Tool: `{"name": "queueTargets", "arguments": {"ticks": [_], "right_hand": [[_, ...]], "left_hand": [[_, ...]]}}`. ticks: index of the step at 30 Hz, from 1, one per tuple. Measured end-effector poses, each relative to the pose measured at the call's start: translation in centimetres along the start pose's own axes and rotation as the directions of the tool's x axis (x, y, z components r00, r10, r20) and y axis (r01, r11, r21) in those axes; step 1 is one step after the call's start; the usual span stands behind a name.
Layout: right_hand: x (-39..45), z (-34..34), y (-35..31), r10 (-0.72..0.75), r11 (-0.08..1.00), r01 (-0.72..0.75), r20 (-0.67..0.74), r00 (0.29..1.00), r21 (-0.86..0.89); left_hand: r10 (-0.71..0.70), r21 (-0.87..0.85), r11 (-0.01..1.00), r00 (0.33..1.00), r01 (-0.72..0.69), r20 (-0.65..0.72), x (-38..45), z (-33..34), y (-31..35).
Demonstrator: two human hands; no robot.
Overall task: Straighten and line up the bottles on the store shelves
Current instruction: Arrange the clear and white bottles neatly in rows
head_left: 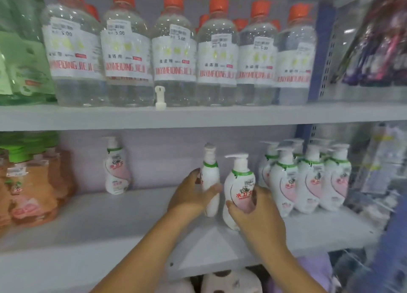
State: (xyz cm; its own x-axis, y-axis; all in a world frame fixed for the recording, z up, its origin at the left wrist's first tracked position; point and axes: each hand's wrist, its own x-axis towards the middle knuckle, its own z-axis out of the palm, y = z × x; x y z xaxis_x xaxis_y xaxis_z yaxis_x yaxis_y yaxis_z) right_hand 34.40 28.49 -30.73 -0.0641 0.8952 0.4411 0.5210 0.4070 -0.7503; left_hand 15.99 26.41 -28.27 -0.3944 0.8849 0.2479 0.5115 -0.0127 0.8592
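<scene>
Gripping one white pump bottle each, both hands work at the lower shelf (110, 222). The left hand (191, 195) curls round a bottle turned side-on (210, 178), its pump head pointing away. The right hand (255, 213) wraps the base of a second pump bottle (239, 182), label forward, nozzle pointing left. Just right of them stands a tight cluster of matching bottles (308, 178); a lone one (115, 169) stands well apart on the left, near the orange bottles (33, 189). Above, clear bottles with orange caps (174, 50) line the upper shelf (198, 116)
</scene>
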Motion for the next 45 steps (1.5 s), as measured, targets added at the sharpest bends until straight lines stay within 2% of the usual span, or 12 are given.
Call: {"name": "queueTargets", "arguments": {"ticks": [5,15,18,19,21,23,26,29,32,36,41,45], "right_hand": [[0.0,-1.3,2.1,-0.036,0.999,0.035,-0.024,0.999,-0.035],[0.3,-0.3,2.9,-0.069,0.997,0.072,-0.073,0.995,0.041],[0.4,0.3,3.4,-0.094,0.995,0.095,-0.069,0.993,0.014],[0.4,0.4,3.7,-0.101,0.995,0.102,-0.066,0.993,0.006],[0.3,0.7,4.0,-0.102,0.995,0.103,-0.069,0.992,0.011],[0.3,0.9,3.8,-0.094,0.995,0.095,-0.077,0.993,0.015],[0.2,1.3,3.3,-0.096,0.995,0.097,-0.086,0.992,0.010],[-0.2,1.6,2.9,-0.089,0.996,0.088,-0.088,0.992,-0.019],[-0.3,1.4,2.9,-0.094,0.994,0.085,-0.144,0.985,-0.064],[-0.3,0.9,3.2,-0.075,0.996,0.066,-0.177,0.981,-0.055],[-0.3,0.8,3.3,-0.075,0.997,0.072,-0.169,0.983,-0.023],[-0.3,0.1,3.1,-0.070,0.996,0.077,-0.120,0.990,0.048]], "left_hand": [[-0.009,-0.148,0.989,0.993,0.026,0.114,0.0,0.9,0.3],[-0.033,0.017,0.999,0.996,0.032,0.078,1.4,2.8,-0.4],[0.025,0.032,0.999,0.978,-0.019,-0.208,1.8,-1.4,-2.8],[0.039,0.026,0.999,0.930,-0.032,-0.366,1.9,-3.7,-3.7],[0.012,0.019,1.000,0.751,0.000,-0.660,2.5,-8.8,-6.3],[-0.120,-0.052,0.991,0.628,0.126,-0.769,3.7,-13.4,-8.7],[-0.301,-0.139,0.952,0.755,0.272,-0.583,6.5,-17.3,-14.4],[-0.298,-0.077,0.951,0.821,0.300,-0.487,8.4,-18.4,-18.4],[-0.238,-0.067,0.970,0.865,0.233,-0.442,7.3,-17.0,-15.1],[-0.198,-0.186,0.969,0.962,0.162,-0.190,5.3,-13.1,-11.0],[-0.083,-0.184,0.977,0.989,0.105,0.123,3.1,-8.3,-6.9],[-0.057,-0.183,0.978,0.970,0.102,0.235,1.7,-4.6,-4.5]]}}
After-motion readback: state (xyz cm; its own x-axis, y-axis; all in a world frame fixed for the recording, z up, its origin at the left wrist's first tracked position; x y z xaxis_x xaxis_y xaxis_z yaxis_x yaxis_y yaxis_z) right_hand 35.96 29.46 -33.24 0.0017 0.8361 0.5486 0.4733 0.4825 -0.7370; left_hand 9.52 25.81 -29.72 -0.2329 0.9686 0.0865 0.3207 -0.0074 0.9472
